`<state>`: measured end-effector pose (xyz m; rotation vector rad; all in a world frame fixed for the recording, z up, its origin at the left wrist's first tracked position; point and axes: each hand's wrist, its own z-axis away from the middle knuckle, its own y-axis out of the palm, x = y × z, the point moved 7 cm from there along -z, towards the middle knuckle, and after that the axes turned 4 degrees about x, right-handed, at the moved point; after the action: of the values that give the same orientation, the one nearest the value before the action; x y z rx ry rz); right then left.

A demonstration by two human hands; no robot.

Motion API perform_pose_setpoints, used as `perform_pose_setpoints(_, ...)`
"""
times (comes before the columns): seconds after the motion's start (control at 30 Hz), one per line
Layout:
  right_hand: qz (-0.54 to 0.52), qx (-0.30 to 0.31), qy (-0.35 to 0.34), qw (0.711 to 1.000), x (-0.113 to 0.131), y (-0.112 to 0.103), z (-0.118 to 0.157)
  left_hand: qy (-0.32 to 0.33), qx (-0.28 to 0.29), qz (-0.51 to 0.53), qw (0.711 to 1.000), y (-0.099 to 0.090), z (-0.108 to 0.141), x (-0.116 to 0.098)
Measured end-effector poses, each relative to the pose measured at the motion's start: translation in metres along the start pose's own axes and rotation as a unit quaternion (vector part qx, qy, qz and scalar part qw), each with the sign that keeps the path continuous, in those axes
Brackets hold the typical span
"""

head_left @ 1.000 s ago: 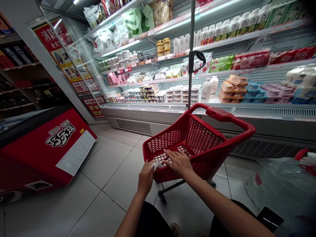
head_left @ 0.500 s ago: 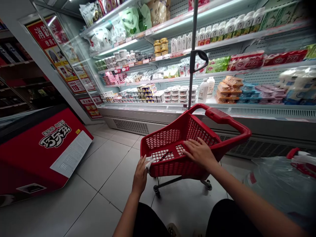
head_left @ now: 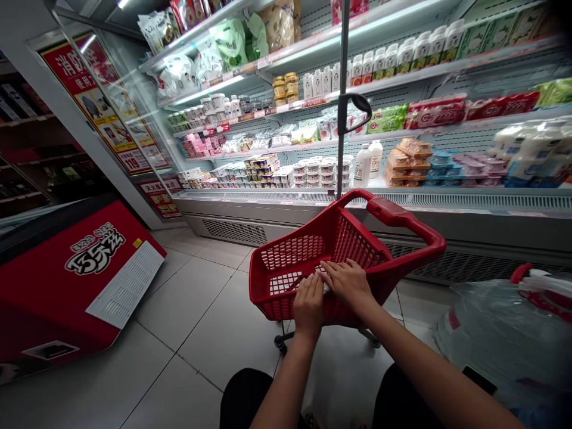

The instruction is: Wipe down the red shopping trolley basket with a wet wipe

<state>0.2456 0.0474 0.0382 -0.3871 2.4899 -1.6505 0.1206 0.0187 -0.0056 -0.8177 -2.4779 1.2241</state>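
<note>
A red plastic shopping cart [head_left: 404,214] stands in front of me, its basket tilted and its handle to the right. My left hand [head_left: 308,307] is at the near rim of the basket, its fingers closed over a white tissue [head_left: 326,288], mostly hidden now. Right beside it lies my right hand [head_left: 349,287], fingers stretched out over the same rim; the two hands' fingertips meet. Inside the basket, a thin dark item [head_left: 295,281] rests on the grid bottom.
Behind the cart runs a refrigerated display case [head_left: 232,205] stocked with dairy goods. A red freezer chest [head_left: 49,292] stands at left. To the right is a large clear water jug [head_left: 487,333] with a red handle, and a dark flat object [head_left: 479,380] lies near it.
My left hand has slid right along the near rim with the tissue, from the basket's front corner to my right hand. My right hand has shifted slightly left.
</note>
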Motion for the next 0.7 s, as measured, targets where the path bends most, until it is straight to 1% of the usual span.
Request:
perform_pose_setpoints(0.03,-0.006,-0.007,-0.003,1.000,0.002,-0.002,0.000,0.011,0.001,0.003,1.000,0.001,-0.004,-0.005)
perform_pose_setpoints(0.07,-0.012,-0.015,-0.004,1.000,0.004,-0.005,0.001,0.022,0.003,0.006,1.000,0.000,-0.004,-0.005)
perform_pose_setpoints(0.1,-0.017,-0.022,-0.006,1.000,0.005,-0.008,0.002,0.030,0.005,0.010,0.999,-0.005,0.000,0.002)
perform_pose_setpoints(0.13,-0.022,-0.028,-0.007,0.999,0.006,-0.010,0.003,0.037,0.008,0.013,0.999,-0.013,0.009,0.013)
perform_pose_setpoints(0.17,-0.027,-0.034,-0.008,0.999,0.006,-0.012,0.004,0.042,0.019,0.014,0.999,-0.021,0.020,0.030)
perform_pose_setpoints(0.2,-0.032,-0.038,-0.009,0.999,0.007,-0.014,0.005,0.036,0.021,0.010,0.999,-0.032,0.035,0.050)
perform_pose_setpoints(0.23,-0.036,-0.041,-0.010,0.998,0.007,-0.015,0.006,0.017,0.020,0.001,1.000,-0.044,0.050,0.073)
perform_pose_setpoints(0.3,-0.041,-0.045,-0.011,0.998,0.008,-0.016,0.006,-0.055,0.007,-0.024,0.998,-0.068,0.081,0.121)
perform_pose_setpoints(0.33,-0.042,-0.044,-0.009,0.998,0.009,-0.016,0.006,-0.084,0.005,-0.033,0.996,-0.076,0.093,0.139)
perform_pose_setpoints(0.37,-0.042,-0.042,-0.007,0.998,0.010,-0.015,0.005,-0.104,0.006,-0.037,0.994,-0.081,0.102,0.151)
perform_pose_setpoints(0.4,-0.042,-0.040,-0.005,0.998,0.011,-0.014,0.004,-0.119,0.007,-0.038,0.992,-0.083,0.106,0.157)
perform_pose_setpoints(0.43,-0.043,-0.037,-0.005,0.998,0.013,-0.012,0.003,-0.127,0.005,-0.037,0.991,-0.081,0.105,0.157)
perform_pose_setpoints(0.47,-0.044,-0.034,-0.005,0.998,0.016,-0.011,0.002,-0.130,-0.001,-0.034,0.991,-0.076,0.100,0.151)
perform_pose_setpoints(0.5,-0.045,-0.031,-0.005,0.999,0.019,-0.009,0.001,-0.129,-0.010,-0.029,0.991,-0.069,0.091,0.139)
perform_pose_setpoints(0.53,-0.046,-0.028,-0.006,0.999,0.023,-0.007,-0.001,-0.116,-0.014,-0.019,0.993,-0.059,0.079,0.122)
perform_pose_setpoints(0.63,-0.048,-0.020,-0.008,0.999,0.034,-0.006,-0.003,-0.051,-0.030,0.021,0.998,-0.027,0.037,0.059)
perform_pose_setpoints(0.7,-0.049,-0.016,-0.020,0.998,0.038,-0.010,-0.003,-0.029,-0.040,0.044,0.998,-0.015,0.018,0.029)
